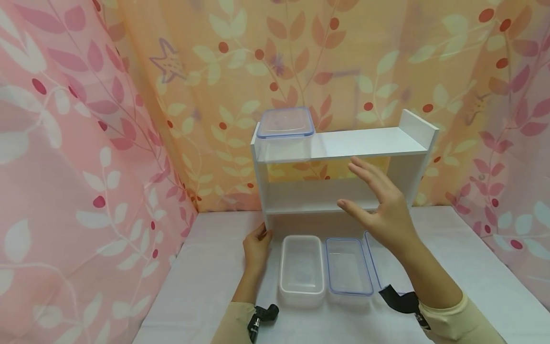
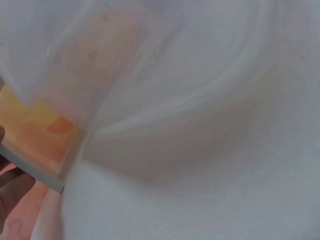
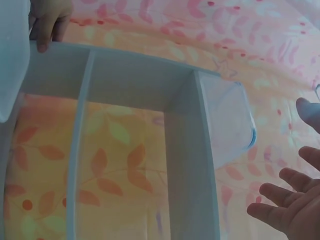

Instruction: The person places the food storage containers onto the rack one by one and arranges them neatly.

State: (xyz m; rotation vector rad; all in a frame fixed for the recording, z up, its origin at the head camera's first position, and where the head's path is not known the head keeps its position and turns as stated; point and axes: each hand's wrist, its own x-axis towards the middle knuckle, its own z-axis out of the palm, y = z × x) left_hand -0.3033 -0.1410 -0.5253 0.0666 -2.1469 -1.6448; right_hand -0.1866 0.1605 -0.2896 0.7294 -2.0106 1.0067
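Note:
A white two-tier shelf (image 1: 365, 145) stands on the table. Its left side panel is held near the bottom by my left hand (image 1: 257, 246); in the left wrist view the fingers (image 2: 17, 192) lie along both sides of the panel edge. Raised before the shelf's right half, my right hand (image 1: 388, 215) has its fingers spread and holds nothing. A clear food container with a blue-rimmed lid (image 1: 285, 126) sits on the shelf's top left. In front of the shelf are a white-rimmed container (image 1: 302, 267) and a blue-rimmed container (image 1: 350, 267).
Another blue-rimmed container (image 1: 380, 258) lies partly behind my right forearm. White cloth covers the table (image 1: 206, 286). Orange floral curtain (image 1: 206, 105) hangs behind the shelf, with pink floral curtains at both sides.

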